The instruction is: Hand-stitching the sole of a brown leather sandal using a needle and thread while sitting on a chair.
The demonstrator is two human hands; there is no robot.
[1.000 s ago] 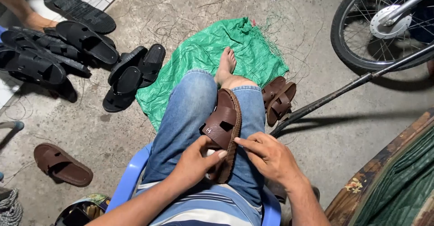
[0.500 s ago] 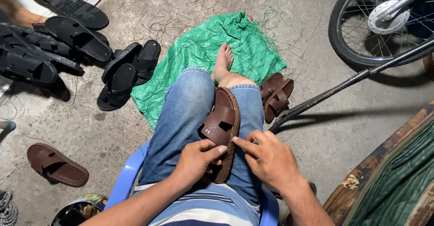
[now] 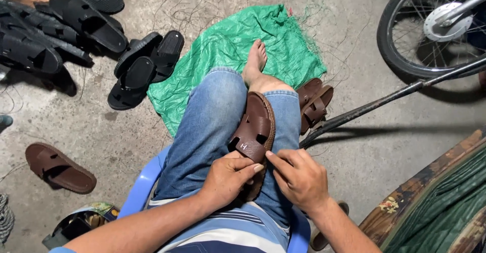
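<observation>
On a concrete floor [image 3: 126,131], a brown sandal [image 3: 255,129] lies under both hands' fingertips.

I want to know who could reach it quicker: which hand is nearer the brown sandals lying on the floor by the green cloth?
Right. The right hand is on the sandals' side of the lap; the left hand lies farther across.

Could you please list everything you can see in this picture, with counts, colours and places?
brown sandal: one, on the lap, both hands on it
brown sandals: two, floor right of the knee
single brown sandal: one, floor left
black sandals: a pile, upper left
green sheet: one, under the bare foot
blue chair: one, under the person
wheel: one, black, upper right
left hand: on the sandal's near end
right hand: beside it, fingertips on the sandal
</observation>
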